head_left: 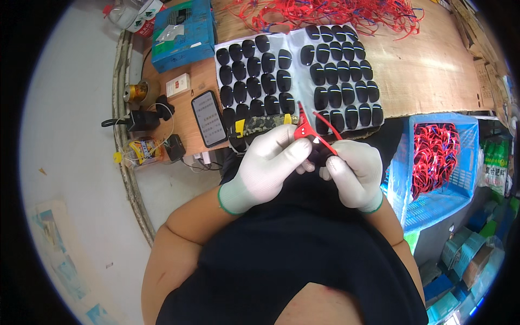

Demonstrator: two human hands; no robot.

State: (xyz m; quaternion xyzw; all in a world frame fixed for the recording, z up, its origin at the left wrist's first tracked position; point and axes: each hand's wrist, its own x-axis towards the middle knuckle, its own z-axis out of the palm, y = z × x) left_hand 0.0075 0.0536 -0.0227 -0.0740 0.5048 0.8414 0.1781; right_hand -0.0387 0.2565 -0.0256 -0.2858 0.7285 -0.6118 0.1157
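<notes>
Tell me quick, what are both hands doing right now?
Left hand: closed, pinching the red glasses frame.
Right hand: closed on the same red frame, fingers curled around its lower part.

Left hand [269, 162]: white knit glove, green-trimmed cuff at wrist. Right hand [355, 172]: matching white knit glove, green-edged cuff. Forearms bare below the cuffs. Torso: plain black short-sleeved top, no markings visible.

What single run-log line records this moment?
left hand: holds red glasses frame | right hand: holds same frame | behind: dark lenses in rows
</notes>
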